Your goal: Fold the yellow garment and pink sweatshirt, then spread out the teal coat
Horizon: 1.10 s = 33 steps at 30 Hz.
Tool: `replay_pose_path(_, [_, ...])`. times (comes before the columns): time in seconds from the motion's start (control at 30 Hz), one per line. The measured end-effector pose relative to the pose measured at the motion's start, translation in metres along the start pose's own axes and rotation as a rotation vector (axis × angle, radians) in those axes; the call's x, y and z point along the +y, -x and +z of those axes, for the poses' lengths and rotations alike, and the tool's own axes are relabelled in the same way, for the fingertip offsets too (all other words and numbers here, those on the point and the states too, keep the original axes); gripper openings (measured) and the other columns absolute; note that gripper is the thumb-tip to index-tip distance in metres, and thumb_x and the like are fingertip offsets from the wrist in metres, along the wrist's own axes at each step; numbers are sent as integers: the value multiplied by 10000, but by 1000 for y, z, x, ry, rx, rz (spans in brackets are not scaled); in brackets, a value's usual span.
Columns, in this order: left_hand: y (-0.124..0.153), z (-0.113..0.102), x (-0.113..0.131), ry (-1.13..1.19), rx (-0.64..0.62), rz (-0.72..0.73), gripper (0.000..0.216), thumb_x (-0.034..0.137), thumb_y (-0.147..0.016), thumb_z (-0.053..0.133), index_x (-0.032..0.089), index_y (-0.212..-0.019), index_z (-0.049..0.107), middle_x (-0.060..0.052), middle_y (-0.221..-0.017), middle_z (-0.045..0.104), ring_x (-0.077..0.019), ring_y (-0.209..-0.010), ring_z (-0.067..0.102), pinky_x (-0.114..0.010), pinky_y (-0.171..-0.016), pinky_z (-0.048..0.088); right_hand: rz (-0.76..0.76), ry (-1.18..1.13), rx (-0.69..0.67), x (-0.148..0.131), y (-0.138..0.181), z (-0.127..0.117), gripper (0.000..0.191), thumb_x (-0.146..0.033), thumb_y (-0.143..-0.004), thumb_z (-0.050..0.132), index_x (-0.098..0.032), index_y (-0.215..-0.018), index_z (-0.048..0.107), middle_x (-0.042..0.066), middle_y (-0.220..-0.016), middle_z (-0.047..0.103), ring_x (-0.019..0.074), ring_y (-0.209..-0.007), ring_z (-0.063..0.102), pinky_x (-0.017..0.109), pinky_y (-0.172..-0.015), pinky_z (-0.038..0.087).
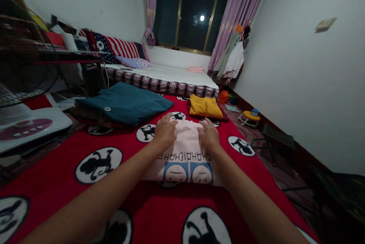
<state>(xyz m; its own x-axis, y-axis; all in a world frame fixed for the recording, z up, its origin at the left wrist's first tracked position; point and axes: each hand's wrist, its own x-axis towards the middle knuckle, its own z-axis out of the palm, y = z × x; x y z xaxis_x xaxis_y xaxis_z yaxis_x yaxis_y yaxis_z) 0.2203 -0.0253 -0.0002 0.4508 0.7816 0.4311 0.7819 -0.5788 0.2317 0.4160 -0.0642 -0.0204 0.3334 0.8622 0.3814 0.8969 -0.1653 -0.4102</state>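
Note:
A pale pink shirt point(186, 137), folded into a bundle, lies on a red blanket point(137, 206) with black-and-white monkey circles. Lettering and two blue-framed cartoon faces run across its near end, upside down from where I look. At the far left corner of the shirt, my left hand point(165, 132) has its fingers closed on the edge. My right hand point(209, 134) grips the opposite far corner in the same way. The cloth between fingers and thumbs is partly hidden. Just past my right hand lies a folded yellow garment point(205, 106).
A folded teal garment point(128, 101) with a button lies at the back left of the blanket. A fan point(25, 54) stands at the left edge. Beyond is a daybed point(171, 71). A yellow stool point(251, 115) and a dark folding stool point(278, 137) stand at the right.

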Motion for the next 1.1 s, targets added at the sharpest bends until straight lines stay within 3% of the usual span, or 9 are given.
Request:
replay_pose_path(0.1, [-9,21,20,85,-125,137,432,293,-944,377,189,-1330,542,-123,-1460,436,-282,-1352,376,-498,-1125,267,-83,43,-195,-15,-2,13,474,-264,-951,326,-189,-1398,464,77,-1499,398,233,-1398,303,423,-1128,246])
replay_pose_path(0.2, [-12,51,15,88,-170,51,509,410,-963,347,227,-1433,418,-110,-1513,370,-302,-1405,295,-534,-1139,205,-70,140,-294,-14,-4,26,521,-373,-987,272,-189,-1469,348,83,-1532,338,271,-1437,206,505,-1141,153])
replay_pose_path(0.33, [-17,72,-9,87,-122,-60,604,552,-937,342,205,-1422,444,-122,-1509,374,-312,-1417,271,-482,-1162,166,-56,200,-298,-2,-14,33,607,-561,-973,219,-241,-1470,355,75,-1539,327,278,-1436,207,498,-1151,93])
replay_pose_path(0.6, [-21,71,-23,109,-130,-133,665,604,-939,258,188,-1427,435,-121,-1525,344,-301,-1434,235,-499,-1169,137,51,212,-202,11,-22,38,563,-464,-996,203,-180,-1423,435,80,-1511,377,266,-1426,233,509,-1150,132])
replay_pose_path(0.77, [-16,74,-28,94,-142,-109,696,613,-936,248,165,-1448,395,-124,-1546,297,-292,-1451,186,-485,-1179,113,117,210,-185,18,-16,39,614,-491,-982,234,-137,-1471,346,99,-1564,255,285,-1445,175,493,-1152,142])
replay_pose_path(1.1, [9,61,-39,63,-181,-32,650,522,-946,339,165,-1487,298,-113,-1588,161,-266,-1468,112,-479,-1172,147,130,220,-313,33,10,24,656,-526,-969,203,-188,-1530,156,80,-1607,34,265,-1471,27,560,-1134,171])
